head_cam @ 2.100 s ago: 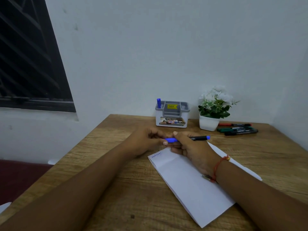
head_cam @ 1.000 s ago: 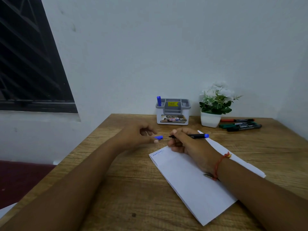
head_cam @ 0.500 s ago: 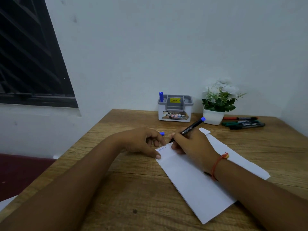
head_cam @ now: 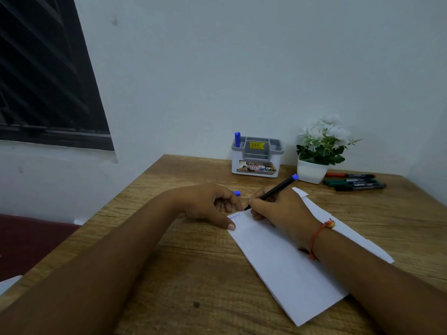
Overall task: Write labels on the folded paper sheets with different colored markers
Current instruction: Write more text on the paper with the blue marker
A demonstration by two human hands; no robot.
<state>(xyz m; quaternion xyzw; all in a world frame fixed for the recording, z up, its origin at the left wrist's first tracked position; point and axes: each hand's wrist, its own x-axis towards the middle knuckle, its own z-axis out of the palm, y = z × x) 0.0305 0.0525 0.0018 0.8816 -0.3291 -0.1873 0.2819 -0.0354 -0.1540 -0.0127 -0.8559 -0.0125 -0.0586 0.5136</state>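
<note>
Right hand grips the marker; if the left hand, clutching the cap, slips, the paper could skid and smear.

We see a wooden table with a visible grain, pushed into the corner of a pale wall. Towards twelve o'clock on the table, against the wall, stands a white organiser box with a grey compartmented top and a yellow price sticker. Just at its three o'clock side we find a small white pot holding a plant with green leaves and white flowers. At ten o'clock a dark window fills the wall. At eight o'clock, below the table edge, lies a dark red surface.
</note>
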